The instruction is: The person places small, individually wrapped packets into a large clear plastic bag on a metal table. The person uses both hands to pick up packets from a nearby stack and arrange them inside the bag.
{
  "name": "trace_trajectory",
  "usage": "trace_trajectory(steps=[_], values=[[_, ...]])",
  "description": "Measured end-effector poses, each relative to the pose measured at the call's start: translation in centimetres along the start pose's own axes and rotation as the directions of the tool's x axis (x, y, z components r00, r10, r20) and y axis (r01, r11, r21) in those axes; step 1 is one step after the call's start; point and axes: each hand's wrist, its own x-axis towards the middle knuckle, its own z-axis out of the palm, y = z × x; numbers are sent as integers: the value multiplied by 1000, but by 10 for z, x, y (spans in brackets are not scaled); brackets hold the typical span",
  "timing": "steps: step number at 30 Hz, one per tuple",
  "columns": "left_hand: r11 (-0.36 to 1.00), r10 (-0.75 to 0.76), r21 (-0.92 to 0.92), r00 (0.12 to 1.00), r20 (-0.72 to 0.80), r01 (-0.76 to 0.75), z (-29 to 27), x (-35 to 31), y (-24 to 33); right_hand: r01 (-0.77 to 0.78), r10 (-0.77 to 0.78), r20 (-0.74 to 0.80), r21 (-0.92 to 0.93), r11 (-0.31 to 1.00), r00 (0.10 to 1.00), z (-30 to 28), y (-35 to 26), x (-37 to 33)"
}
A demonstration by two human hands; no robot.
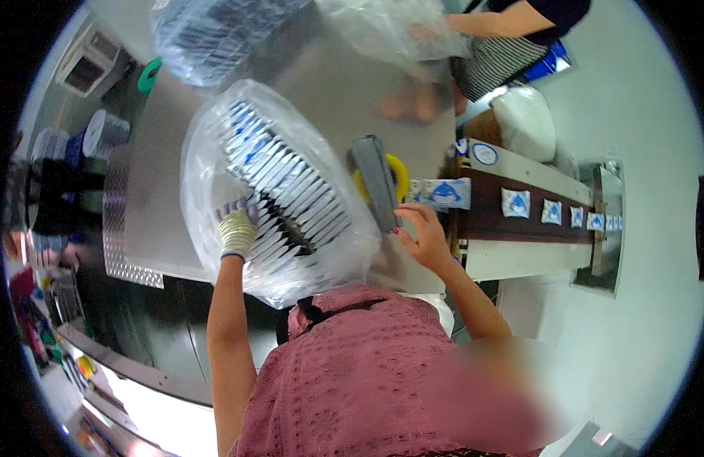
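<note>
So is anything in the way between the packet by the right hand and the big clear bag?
Yes: the grey bundle and the yellow ring lie between the packet and the bag.

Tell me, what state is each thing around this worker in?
Clear plastic bag: spread open, partly filled.
Bagged packets: packed in rows.
Left hand: gloved, among the packets.
Right hand: bare, fingers apart near the grey bundle; contact unclear.
Grey bundle: lying across the yellow roll.
Yellow roll: lying flat, partly covered.
Conveyor belt: carrying spaced packets; motion unclear.
</note>
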Motion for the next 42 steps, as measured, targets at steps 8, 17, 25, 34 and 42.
trace_trajectory(steps=[8,17,25,34,42], values=[[995,-56,83,996,72,50,18,3,-4,-359,378,-12,-335,871,926,-81,159,-89],[980,-150,142,985,84,137,14,0,4,-463,615,-139,-787,407,776,-177,287,-131],[976,-186,140,974,125,169,18,1,0,-416,598,-129,-829,372,791,-194,339,-105],[979,-167,138,977,131,148,22,0,-3,-319,703,-27,-903,288,711,-195,360,-117],[977,-187,136,968,165,165,10,2,7,-157,602,65,-938,309,796,-179,347,-97]])
